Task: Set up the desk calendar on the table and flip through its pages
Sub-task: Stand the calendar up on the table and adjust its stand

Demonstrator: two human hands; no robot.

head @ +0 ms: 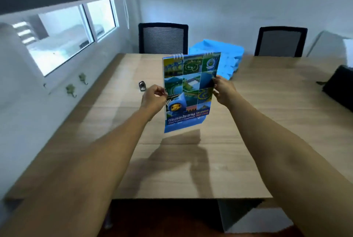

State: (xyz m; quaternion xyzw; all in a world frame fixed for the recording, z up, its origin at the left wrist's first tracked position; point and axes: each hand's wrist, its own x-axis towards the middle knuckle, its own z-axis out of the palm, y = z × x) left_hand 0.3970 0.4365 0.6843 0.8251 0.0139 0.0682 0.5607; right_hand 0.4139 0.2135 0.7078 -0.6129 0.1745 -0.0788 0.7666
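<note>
Pale walls and a low window (63, 39) frame a long wooden table (191, 160) with 2 dark mesh chairs (163, 38) at its far end. Above the tabletop, the desk calendar (189, 91) is held upright in the air, spiral binding on top, its blue cover of photo tiles facing the camera. The left hand (153, 99) pinches the calendar's left edge, fingers curled together on it. The right hand (224, 90) clamps the right edge between thumb and fingers. Behind the calendar lies a blue bag (229, 59), and a small dark clip-like object (142, 86) rests left of it.
</note>
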